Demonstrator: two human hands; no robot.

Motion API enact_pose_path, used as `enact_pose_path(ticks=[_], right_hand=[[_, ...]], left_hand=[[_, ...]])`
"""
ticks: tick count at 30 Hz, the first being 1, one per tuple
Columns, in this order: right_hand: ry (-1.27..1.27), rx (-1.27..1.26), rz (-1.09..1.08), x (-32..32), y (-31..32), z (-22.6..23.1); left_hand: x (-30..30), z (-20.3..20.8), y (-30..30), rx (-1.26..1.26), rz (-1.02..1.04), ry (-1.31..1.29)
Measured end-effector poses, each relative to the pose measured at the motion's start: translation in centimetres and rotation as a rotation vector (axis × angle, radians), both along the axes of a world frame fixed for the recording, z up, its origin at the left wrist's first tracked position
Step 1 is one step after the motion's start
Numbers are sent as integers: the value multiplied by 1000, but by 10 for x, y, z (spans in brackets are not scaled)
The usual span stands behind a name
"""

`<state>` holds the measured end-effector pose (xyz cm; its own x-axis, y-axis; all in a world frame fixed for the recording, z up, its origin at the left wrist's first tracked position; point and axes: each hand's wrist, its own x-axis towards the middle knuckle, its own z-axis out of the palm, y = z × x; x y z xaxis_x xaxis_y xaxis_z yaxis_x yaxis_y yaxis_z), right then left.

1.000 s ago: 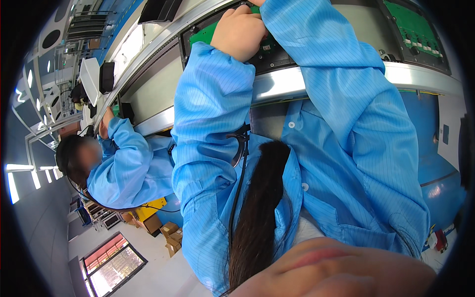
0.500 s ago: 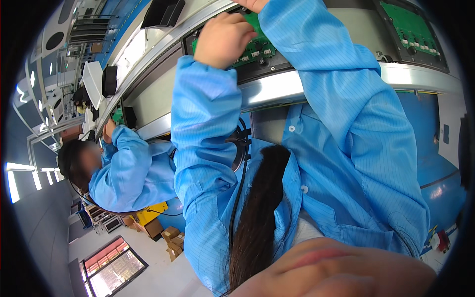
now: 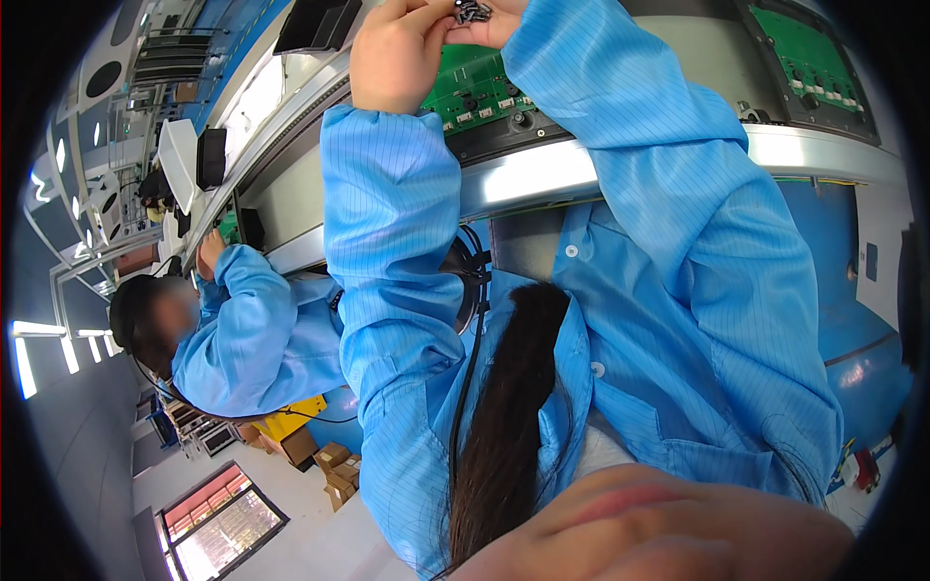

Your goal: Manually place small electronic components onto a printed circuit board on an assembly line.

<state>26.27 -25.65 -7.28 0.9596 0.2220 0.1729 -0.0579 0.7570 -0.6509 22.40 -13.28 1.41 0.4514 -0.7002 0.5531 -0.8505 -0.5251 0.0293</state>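
Note:
My right hand [image 3: 497, 26] is turned palm up near the top edge of the picture. A small heap of small black parts [image 3: 473, 12] with shiny bits lies in it. My left hand [image 3: 392, 60] reaches across to that heap, thumb and fingers drawn together at its edge; whether a part is between the fingertips is hidden. Below both hands a green circuit board [image 3: 481, 102] with white connectors and round black components sits in a black carrier [image 3: 499, 143]. My left hand and wrist cover its left portion.
A metal rail [image 3: 542, 181] edges the line in front of me. Another green board [image 3: 804, 58] in a black carrier stands to the right. Black bins [image 3: 315, 24] lie beyond the line. At the left, a co-worker in a blue sleeve [image 3: 257, 290] handles another board.
My left hand has moved from over the board up and left to my right hand. The right palm with the black parts has come into view, and more of the board shows.

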Motion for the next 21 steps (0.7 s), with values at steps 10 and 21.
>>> enact_pose_path(ticks=[10,21], right_hand=[[-5,-171,-96,-28,5,22],[416,405,150,-5,-56,40]], left_hand=[[-2,1,12,-10,52,109],[-28,-15,58,-278,213,413]])
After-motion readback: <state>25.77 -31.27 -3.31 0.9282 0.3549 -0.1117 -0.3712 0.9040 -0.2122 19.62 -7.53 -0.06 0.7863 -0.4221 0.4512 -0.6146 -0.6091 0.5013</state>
